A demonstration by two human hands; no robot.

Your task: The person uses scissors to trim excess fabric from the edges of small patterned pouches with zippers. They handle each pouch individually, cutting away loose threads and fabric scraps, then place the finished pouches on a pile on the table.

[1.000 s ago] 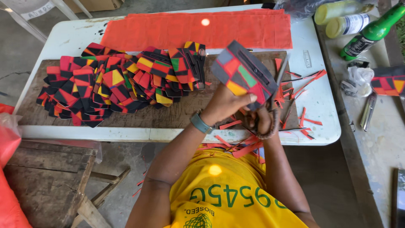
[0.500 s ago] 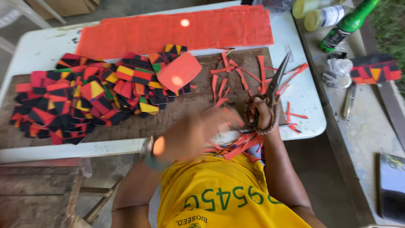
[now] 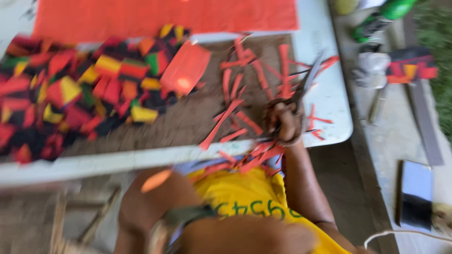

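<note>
Scissors (image 3: 301,91) sit in my right hand (image 3: 284,123), fingers curled through the handles, blades angled up and to the right over the far edge of the brown board (image 3: 188,117). The hand rests near the white table's (image 3: 336,117) front right corner — closed in a grip around the handles; whether the blades are parted I cannot tell through the blur.

Red fabric strips (image 3: 245,84) lie scattered on the board just left of that hand, and more trimmings (image 3: 249,157) hang off the table edge onto my yellow shirt (image 3: 249,197).

My left hand (image 3: 245,237) is low in the frame, below the table edge, against the shirt, a wristband (image 3: 181,218) at the wrist. It is badly blurred — I cannot tell whether it is spread or closed, nor whether it holds anything.

One red square patch (image 3: 186,68) lies on top of the right edge of the heap of multicoloured patches (image 3: 75,89), which covers the left part of the board. A long red cloth (image 3: 165,16) spans the far side of the table.

Containers: a green bottle (image 3: 383,16) lies on the grey bench (image 3: 400,141) to the right; its contents are not discernible. A dark flat phone-like slab (image 3: 416,195) lies nearer on the same bench.
</note>
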